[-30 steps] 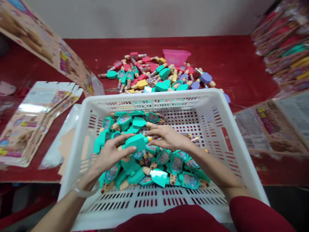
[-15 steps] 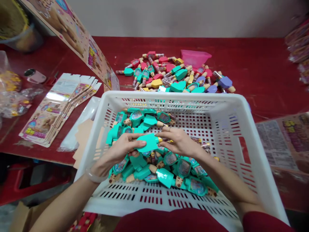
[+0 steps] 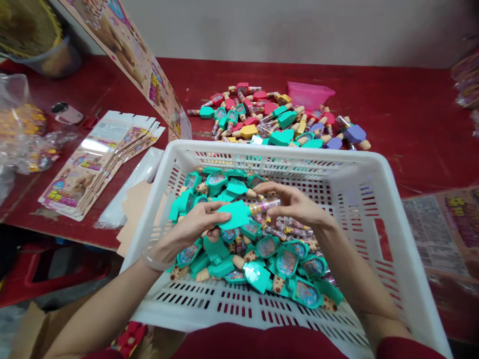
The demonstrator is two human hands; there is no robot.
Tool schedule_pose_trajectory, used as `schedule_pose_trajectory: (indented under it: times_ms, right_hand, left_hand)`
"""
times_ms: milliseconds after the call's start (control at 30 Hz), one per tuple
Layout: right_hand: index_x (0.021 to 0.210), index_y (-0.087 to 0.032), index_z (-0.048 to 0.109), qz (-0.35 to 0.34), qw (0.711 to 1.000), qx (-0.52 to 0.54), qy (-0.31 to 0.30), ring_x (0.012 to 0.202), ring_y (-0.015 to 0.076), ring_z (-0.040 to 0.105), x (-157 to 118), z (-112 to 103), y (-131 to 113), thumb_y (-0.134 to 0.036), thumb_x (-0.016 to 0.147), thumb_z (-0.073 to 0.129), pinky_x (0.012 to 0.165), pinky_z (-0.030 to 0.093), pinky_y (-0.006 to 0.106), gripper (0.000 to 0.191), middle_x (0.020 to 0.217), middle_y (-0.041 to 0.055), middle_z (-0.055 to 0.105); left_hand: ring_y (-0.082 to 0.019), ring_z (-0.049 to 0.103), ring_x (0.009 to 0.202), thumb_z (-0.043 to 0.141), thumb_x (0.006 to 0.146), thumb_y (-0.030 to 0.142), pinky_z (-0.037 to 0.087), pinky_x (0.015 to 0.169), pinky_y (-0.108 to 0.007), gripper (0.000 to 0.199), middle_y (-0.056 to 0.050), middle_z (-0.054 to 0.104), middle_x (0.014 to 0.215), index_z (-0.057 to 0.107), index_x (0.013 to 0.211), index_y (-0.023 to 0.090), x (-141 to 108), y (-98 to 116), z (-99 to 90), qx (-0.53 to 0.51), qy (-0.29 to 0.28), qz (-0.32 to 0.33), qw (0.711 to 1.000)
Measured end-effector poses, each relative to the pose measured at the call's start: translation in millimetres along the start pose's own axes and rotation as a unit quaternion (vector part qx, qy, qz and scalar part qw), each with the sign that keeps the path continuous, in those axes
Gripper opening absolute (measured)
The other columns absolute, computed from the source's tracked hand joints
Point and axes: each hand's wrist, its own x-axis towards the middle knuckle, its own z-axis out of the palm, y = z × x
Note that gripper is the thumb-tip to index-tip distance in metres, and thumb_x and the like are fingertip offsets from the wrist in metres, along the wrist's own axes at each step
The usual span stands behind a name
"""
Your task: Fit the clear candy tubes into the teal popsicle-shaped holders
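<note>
My left hand [image 3: 207, 218] pinches a flat teal popsicle-shaped toy [image 3: 235, 214], thumb on top, above the basket. From the toy's right end sticks out a clear tube [image 3: 265, 205] with a yellow-and-purple printed label. Around the tube's far end is my right hand [image 3: 290, 204], its fingers spread and the thumb close below; whether it touches the tube I cannot tell. Beneath both hands, a white slatted plastic basket [image 3: 284, 152] holds many similar teal toys [image 3: 286, 260] with spotted beige ends, and several clear tubes [image 3: 297, 229].
Beyond the basket, a pile of red, teal, yellow and purple toys [image 3: 280, 119] lies on the red table [image 3: 404, 109] beside a pink tray [image 3: 310, 94]. Printed cards [image 3: 82, 169] are stacked left, near a tall printed box panel [image 3: 149, 75]. A red stool [image 3: 22, 279] stands lower left.
My right hand has moved off to the right and its fingers have spread, showing the clear tube on the toy. My left hand still holds the toy. The whole view has shifted slightly.
</note>
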Motion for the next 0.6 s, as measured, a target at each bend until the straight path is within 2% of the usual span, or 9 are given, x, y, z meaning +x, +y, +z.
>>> schedule_pose_trajectory:
  times_ms: [67,133,167,233,300,367,467,533,600]
  right_hand:
    - [0.115,-0.023,0.068,-0.049,0.997,0.057,0.008,0.097,0.0243,0.066,-2.3,-4.6,-4.3,-0.027,0.079,0.079,0.073,0.062,0.037,0.038,0.136,0.0092,0.054]
    - [0.111,-0.022,0.070,-0.070,0.995,0.064,0.030,0.093,0.0246,0.069,-4.1,-4.9,-6.7,-0.025,0.082,0.077,0.079,0.062,0.040,0.029,0.122,0.0092,0.064]
    - [0.109,-0.021,0.071,-0.071,0.995,0.058,0.046,0.087,0.0233,0.071,-4.6,-3.9,-7.1,-0.024,0.083,0.076,0.078,0.062,0.040,0.027,0.112,0.0081,0.068]
    - [0.107,-0.021,0.071,-0.071,0.994,0.043,0.072,0.078,0.0219,0.072,-5.1,-1.0,-7.2,-0.025,0.085,0.075,0.076,0.062,0.038,0.023,0.096,0.0050,0.071]
    - [0.107,-0.021,0.070,-0.071,0.994,0.013,0.079,0.075,0.0210,0.072,-5.3,0.9,-7.6,-0.027,0.085,0.075,0.073,0.062,0.035,0.023,0.089,0.0035,0.072]
    - [0.107,-0.020,0.070,-0.077,0.993,-0.019,0.085,0.074,0.0197,0.071,-5.7,1.2,-8.4,-0.028,0.085,0.076,0.069,0.060,0.031,0.024,0.090,0.0038,0.072]
    - [0.106,-0.019,0.068,-0.078,0.991,-0.049,0.095,0.073,0.0187,0.070,-5.6,1.7,-7.8,-0.033,0.087,0.074,0.064,0.057,0.028,0.024,0.086,0.0040,0.073]
    - [0.100,-0.017,0.066,-0.075,0.990,-0.058,0.108,0.064,0.0177,0.068,-4.1,4.4,-5.0,-0.040,0.090,0.069,0.058,0.054,0.026,0.025,0.072,0.0028,0.071]
    - [0.089,-0.017,0.062,-0.071,0.985,-0.072,0.143,0.050,0.0148,0.062,-1.3,9.4,-0.7,-0.047,0.091,0.065,0.049,0.049,0.024,0.030,0.058,0.0001,0.066]
  left_hand:
    - [-0.004,0.040,0.040,0.081,0.071,0.044,0.038,0.044,-0.015,0.042,0.010,0.037,0.046,0.060,0.090,0.014,1.2,0.2,-1.1,-0.091,-0.027,-0.010,0.995]
    - [-0.004,0.035,0.036,0.083,0.069,0.043,0.040,0.044,-0.016,0.040,0.012,0.026,0.039,0.055,0.078,0.015,0.5,-1.1,-1.2,-0.132,-0.063,-0.035,0.989]
    - [-0.004,0.034,0.035,0.083,0.068,0.044,0.038,0.041,-0.016,0.042,0.012,0.025,0.038,0.054,0.074,0.015,-0.3,-2.1,-0.9,-0.140,-0.085,-0.053,0.985]
    - [-0.004,0.035,0.033,0.082,0.068,0.049,0.030,0.035,-0.016,0.045,0.009,0.035,0.041,0.052,0.070,0.015,-2.2,-3.9,0.2,-0.141,-0.132,-0.084,0.978]
    - [-0.003,0.036,0.033,0.080,0.070,0.051,0.023,0.032,-0.016,0.047,0.004,0.048,0.053,0.053,0.073,0.013,-3.9,-4.4,1.2,-0.137,-0.156,-0.089,0.974]
    - [-0.001,0.036,0.033,0.081,0.069,0.051,0.019,0.032,-0.016,0.048,0.004,0.051,0.060,0.054,0.078,0.012,-5.4,-3.2,2.1,-0.134,-0.151,-0.080,0.976]
    - [0.000,0.033,0.035,0.081,0.069,0.050,0.020,0.033,-0.015,0.048,0.007,0.046,0.060,0.054,0.083,0.013,-8.1,-0.5,4.6,-0.118,-0.133,-0.054,0.982]
    - [-0.002,0.035,0.038,0.076,0.075,0.050,0.025,0.036,-0.016,0.046,0.007,0.046,0.060,0.058,0.096,0.013,-10.4,-0.2,7.5,-0.054,-0.112,-0.011,0.992]
    - [-0.005,0.043,0.045,0.073,0.080,0.048,0.035,0.042,-0.018,0.050,0.005,0.053,0.066,0.058,0.114,0.016,-12.4,-2.7,10.9,0.080,-0.044,0.074,0.993]
